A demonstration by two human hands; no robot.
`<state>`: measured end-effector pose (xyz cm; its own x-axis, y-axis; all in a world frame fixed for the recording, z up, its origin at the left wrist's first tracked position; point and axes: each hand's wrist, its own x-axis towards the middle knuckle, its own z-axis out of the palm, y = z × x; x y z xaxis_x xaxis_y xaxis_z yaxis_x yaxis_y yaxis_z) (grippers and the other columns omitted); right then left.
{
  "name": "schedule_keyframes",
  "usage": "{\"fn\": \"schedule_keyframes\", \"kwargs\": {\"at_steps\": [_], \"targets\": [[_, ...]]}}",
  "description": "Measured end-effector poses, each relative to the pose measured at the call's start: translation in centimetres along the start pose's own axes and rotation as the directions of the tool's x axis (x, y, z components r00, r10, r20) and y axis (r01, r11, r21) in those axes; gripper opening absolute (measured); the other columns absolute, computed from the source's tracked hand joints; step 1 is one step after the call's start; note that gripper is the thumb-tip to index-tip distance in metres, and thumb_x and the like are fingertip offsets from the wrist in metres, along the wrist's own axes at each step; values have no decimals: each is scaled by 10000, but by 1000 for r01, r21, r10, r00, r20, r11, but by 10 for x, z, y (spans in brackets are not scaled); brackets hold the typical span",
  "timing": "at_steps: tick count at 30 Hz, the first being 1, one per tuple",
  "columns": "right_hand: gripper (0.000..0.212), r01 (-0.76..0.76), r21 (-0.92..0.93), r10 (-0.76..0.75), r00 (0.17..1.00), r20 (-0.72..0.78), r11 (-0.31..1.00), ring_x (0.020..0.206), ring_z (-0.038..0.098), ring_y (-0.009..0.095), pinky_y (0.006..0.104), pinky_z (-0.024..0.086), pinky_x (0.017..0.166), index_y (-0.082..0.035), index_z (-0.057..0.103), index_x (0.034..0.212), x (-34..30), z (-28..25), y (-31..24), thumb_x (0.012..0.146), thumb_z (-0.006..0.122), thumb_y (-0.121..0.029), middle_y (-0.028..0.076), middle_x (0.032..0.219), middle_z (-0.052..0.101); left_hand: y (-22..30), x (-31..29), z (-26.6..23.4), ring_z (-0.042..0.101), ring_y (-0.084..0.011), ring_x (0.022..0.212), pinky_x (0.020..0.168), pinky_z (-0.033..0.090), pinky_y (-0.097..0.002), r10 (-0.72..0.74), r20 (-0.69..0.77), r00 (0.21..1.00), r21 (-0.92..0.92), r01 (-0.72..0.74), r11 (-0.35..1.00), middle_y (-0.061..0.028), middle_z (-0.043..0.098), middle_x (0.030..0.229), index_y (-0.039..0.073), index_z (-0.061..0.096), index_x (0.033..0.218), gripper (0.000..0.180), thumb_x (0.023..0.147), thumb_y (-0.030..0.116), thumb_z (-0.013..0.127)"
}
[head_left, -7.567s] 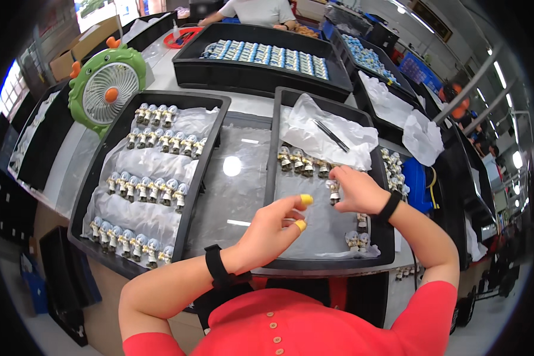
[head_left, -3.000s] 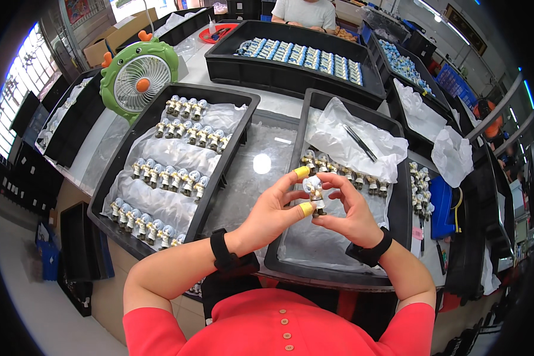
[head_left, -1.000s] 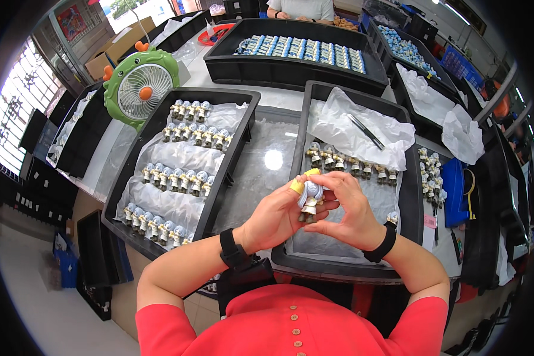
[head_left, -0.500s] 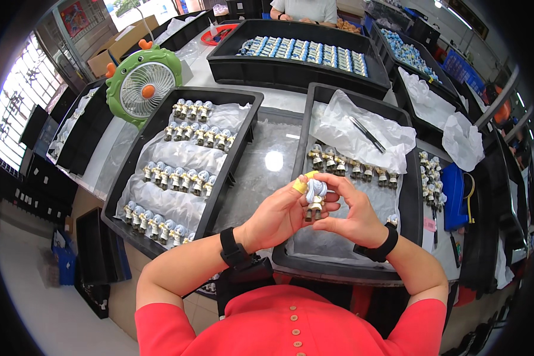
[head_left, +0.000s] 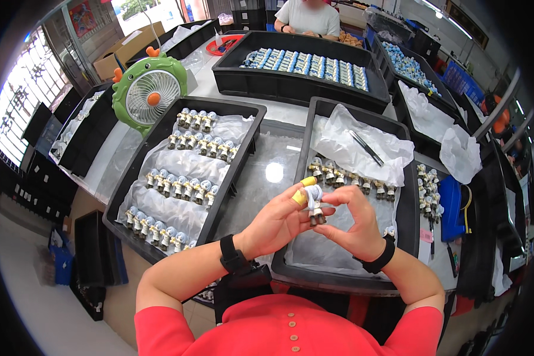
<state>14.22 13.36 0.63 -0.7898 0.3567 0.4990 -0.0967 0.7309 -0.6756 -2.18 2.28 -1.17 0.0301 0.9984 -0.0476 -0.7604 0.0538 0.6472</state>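
Observation:
A small figurine point(head_left: 315, 206) with pale blue-grey hair, white clothes and dark feet stands upright between my hands, above the near part of the right tray. My left hand point(head_left: 273, 224) grips it from the left, with yellow covers on the thumb and a finger. From the other side my right hand point(head_left: 362, 225) curls round, its fingertips and thumb closed on the figurine. Behind them, a row of similar figurines point(head_left: 338, 175) lies in the right black tray point(head_left: 414, 237) on white sheeting. A dark pen point(head_left: 366, 148) rests on crumpled white sheeting point(head_left: 344, 133) there.
At left, a black tray point(head_left: 216, 219) holds several rows of similar figurines. A green fan point(head_left: 142, 95) stands behind it. Across the table is a large tray point(head_left: 225, 77) of blue-and-white pieces, with a person point(head_left: 308, 21) beyond. More figurines point(head_left: 428, 190) and a blue case point(head_left: 452, 207) sit at right.
The figurine has turned in my fingers and sits slightly lower against the trays. My left finger with the yellow cover has lifted away from its head. The whole view has shifted slightly.

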Motion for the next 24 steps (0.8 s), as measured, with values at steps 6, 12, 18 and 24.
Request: {"fn": "schedule_keyframes", "kwargs": {"at_steps": [6, 12, 18, 24], "targets": [[432, 5, 14, -5, 1000, -23, 1000, 884, 581, 215, 317, 479, 776, -51, 550, 1035, 2, 1, -3, 688, 805, -89, 93, 980, 575, -3, -3, -3, 510, -174, 1182, 977, 437, -328, 156, 42, 987, 390, -160, 907, -98, 492, 1321, 60, 336, 1413, 544, 927, 88, 579], [274, -127, 172, 141, 987, -76, 977, 789, 640, 171, 280, 506, 722, -9, 545, 1022, -6, 6, 4, 805, 707, -48, 90, 901, 637, -8, -2, 8, 495, -171, 1206, 965, 451, -301, 215, 67, 974, 403, -224, 888, -98, 523, 1257, 35, 278, 1439, 572, 926, -4, 529], [270, -316, 491, 330, 942, 62, 812, 848, 609, 114, 258, 495, 780, -7, 546, 1093, -4, 4, 1, 841, 642, 12, 62, 957, 627, 5, -1, 11, 573, -117, 1000, 845, 493, -268, 185, 6, 983, 592, -153, 791, -71, 553, 1144, 31, 386, 1369, 536, 879, 8, 602], [301, -307, 447, 351, 936, -16, 840, 925, 590, 126, 271, 468, 829, -16, 553, 1139, -5, -5, 8, 852, 645, -33, 75, 1006, 624, 104, 14, 13, 622, -120, 870, 754, 521, -256, 219, -32, 975, 843, -91, 530, -48, 627, 990, 52, 538, 1257, 463, 808, 16, 644]]}}
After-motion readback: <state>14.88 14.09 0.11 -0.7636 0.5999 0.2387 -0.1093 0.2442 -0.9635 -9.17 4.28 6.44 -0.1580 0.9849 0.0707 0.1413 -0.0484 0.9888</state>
